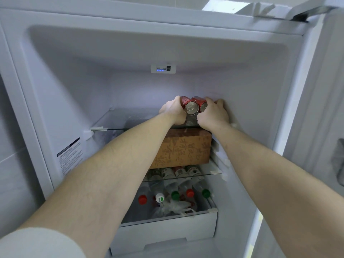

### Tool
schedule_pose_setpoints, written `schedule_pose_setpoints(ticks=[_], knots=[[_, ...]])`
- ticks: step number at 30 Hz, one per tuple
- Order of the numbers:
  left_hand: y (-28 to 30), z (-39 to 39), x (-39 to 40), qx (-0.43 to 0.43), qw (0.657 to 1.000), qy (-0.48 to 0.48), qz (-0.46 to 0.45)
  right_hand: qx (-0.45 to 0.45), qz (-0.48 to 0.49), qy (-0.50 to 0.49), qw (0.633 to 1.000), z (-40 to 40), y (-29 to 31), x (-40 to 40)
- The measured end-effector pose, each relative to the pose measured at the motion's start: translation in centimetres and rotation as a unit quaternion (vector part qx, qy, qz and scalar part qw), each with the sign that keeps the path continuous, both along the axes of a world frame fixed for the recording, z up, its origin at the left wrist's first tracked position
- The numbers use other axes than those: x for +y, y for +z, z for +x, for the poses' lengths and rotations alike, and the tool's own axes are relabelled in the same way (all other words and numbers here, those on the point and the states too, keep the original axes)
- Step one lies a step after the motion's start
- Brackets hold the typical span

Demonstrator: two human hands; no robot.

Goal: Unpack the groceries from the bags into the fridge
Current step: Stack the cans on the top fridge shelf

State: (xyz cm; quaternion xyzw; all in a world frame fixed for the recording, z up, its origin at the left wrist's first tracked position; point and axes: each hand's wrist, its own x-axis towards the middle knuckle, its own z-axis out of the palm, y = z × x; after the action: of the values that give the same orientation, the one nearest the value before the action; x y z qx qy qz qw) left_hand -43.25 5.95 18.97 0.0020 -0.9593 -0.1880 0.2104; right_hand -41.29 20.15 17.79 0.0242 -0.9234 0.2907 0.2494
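Red aluminium drink cans (191,107) lie on glass top shelf (111,120), 1 o'clock in fridge, long axes front-to-back, lids toward door. Left hand (174,111), right hand (214,114) clamp cans from both sides, equally near.

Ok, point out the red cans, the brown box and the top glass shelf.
red cans (191,108), head view, silver end of the left can.
brown box (183,150), head view, front face.
top glass shelf (111,127), head view, front edge.
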Motion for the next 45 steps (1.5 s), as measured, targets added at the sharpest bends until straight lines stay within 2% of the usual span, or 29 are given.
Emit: schedule_pose_setpoints(ticks=[2, 6, 9, 11, 13, 16, 20, 22, 24, 27, 33, 41, 45], knots=[[0.0, 0.5, 0.0, 0.010, 1.000, 0.005, 0.001, 0.014, -0.029, 0.002, 0.999, 0.3, 0.0, 0.0], [0.4, 2.7, 0.2, 0.048, 0.999, 0.018, -0.015, 0.099, -0.164, 0.013, 0.981, 1.6, -0.3, -0.2], [0.4, 6.4, -0.2, 0.091, 0.995, -0.005, 0.035, 0.167, -0.250, 0.057, 0.952, 4.4, -1.3, -0.9], [-0.5, 10.2, -0.8, 0.137, 0.988, -0.017, 0.075, 0.200, -0.321, 0.104, 0.920, 7.1, -2.7, -1.6], [-2.4, 14.9, -1.5, 0.193, 0.974, -0.018, 0.120, 0.206, -0.368, 0.142, 0.896, 10.3, -4.7, -2.2], [-6.9, 22.2, -2.9, 0.250, 0.955, 0.005, 0.162, 0.177, -0.374, 0.203, 0.888, 15.2, -8.6, -3.0], [-13.7, 31.9, -3.5, 0.210, 0.955, 0.076, 0.194, 0.044, -0.300, 0.313, 0.900, 19.5, -13.2, -3.7], [-16.4, 37.3, -3.2, 0.166, 0.964, 0.123, 0.165, -0.065, -0.208, 0.377, 0.900, 20.6, -14.3, -3.5], [-18.6, 42.7, -2.9, 0.116, 0.970, 0.170, 0.132, -0.179, -0.067, 0.446, 0.874, 21.8, -15.0, -3.1], [-21.2, 50.2, -2.1, 0.041, 0.960, 0.260, 0.099, -0.285, 0.098, 0.529, 0.793, 24.9, -16.3, -3.2], [-24.7, 62.0, 1.7, -0.015, 0.909, 0.402, 0.111, -0.287, 0.191, 0.649, 0.678, 33.6, -18.9, -3.8], [-26.8, 74.0, 7.2, -0.064, 0.861, 0.488, 0.129, -0.259, 0.242, 0.744, 0.567, 43.3, -22.0, -4.3], [-27.5, 80.8, 10.3, -0.106, 0.818, 0.554, 0.112, -0.245, 0.266, 0.779, 0.511, 49.6, -22.7, -5.0]])
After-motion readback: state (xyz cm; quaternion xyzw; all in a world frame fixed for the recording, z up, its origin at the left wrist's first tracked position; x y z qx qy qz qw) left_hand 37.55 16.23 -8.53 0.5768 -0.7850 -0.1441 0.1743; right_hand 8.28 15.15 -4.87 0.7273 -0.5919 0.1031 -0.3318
